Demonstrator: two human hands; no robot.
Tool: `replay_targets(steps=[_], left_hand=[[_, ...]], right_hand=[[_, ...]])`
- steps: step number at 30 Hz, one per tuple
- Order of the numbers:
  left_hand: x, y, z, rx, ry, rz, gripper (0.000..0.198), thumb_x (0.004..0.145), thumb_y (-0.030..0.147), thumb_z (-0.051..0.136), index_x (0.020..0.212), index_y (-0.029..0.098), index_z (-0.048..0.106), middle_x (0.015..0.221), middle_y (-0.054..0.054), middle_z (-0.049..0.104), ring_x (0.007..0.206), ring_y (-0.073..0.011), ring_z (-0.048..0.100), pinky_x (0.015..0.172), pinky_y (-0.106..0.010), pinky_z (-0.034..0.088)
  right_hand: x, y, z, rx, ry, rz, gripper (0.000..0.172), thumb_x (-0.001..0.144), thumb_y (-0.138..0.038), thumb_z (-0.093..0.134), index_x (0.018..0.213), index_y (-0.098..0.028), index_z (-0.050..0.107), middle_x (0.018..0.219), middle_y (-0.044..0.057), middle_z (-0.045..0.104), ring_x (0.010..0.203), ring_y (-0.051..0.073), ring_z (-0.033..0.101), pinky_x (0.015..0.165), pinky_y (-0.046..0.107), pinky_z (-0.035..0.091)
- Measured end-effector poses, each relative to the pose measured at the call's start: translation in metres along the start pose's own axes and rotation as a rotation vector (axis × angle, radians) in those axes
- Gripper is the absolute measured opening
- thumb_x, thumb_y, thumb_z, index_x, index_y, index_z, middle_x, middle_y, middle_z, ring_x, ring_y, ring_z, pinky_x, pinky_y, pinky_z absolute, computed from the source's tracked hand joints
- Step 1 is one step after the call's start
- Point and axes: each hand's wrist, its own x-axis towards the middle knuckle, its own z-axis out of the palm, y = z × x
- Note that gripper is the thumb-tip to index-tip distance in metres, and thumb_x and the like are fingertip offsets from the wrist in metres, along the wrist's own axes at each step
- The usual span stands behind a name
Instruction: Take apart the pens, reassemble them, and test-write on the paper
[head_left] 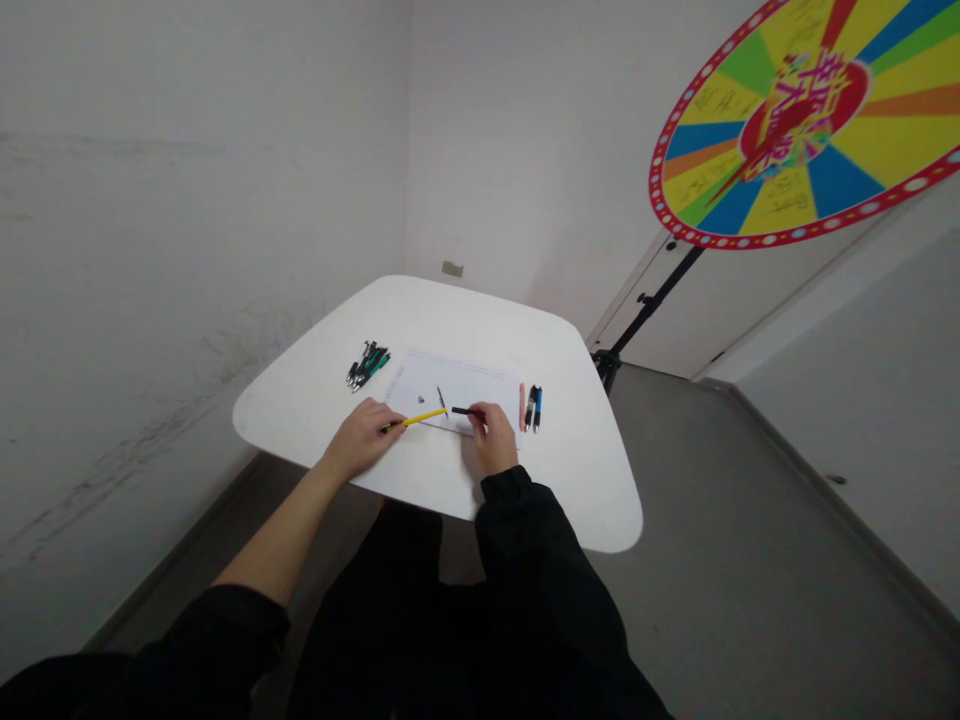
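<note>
My left hand [365, 437] is closed on a yellow pen barrel [425, 416], which points right over the lower edge of a white sheet of paper [480, 385]. In my right hand [493, 438] is a short black pen part [460, 411], its free end close to the tip of the yellow barrel, with a small gap between them. A thin dark refill [441, 397] lies on the paper just above that gap. To its left on the sheet rests a tiny dark piece [421, 399], too small to identify.
On the white table [555, 490], several pens [367, 366] lie in a pile at the left. A pink pen [522, 407], a black pen [531, 407] and a blue pen [538, 408] lie right of the paper. A colourful wheel [795, 130] stands back right.
</note>
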Motion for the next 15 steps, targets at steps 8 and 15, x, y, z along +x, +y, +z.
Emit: replay_targets(steps=[8,15], left_hand=[[-0.0004,-0.0014,0.0004,0.007,0.023,-0.008,0.018,0.094,0.03,0.061,0.097,0.021,0.075,0.086,-0.006,0.072,0.085,-0.0228,0.057,0.081,-0.039,0.046],[0.0002,0.002,-0.0015,0.005,0.02,-0.005,0.018,0.094,0.03,0.061,0.098,0.021,0.076,0.086,-0.007,0.072,0.085,-0.0229,0.057,0.082,-0.039,0.047]], right_hand=[[0.0014,-0.007,-0.0065,0.1,-0.005,-0.057,0.017,0.098,-0.025,0.05,0.099,-0.021,0.067,0.097,0.008,0.068,0.093,0.022,0.065,0.084,0.036,0.056],[0.0013,-0.0081,-0.0065,0.088,-0.018,-0.087,0.017,0.098,-0.026,0.051,0.1,-0.022,0.068,0.097,0.008,0.069,0.093,0.022,0.066,0.085,0.037,0.056]])
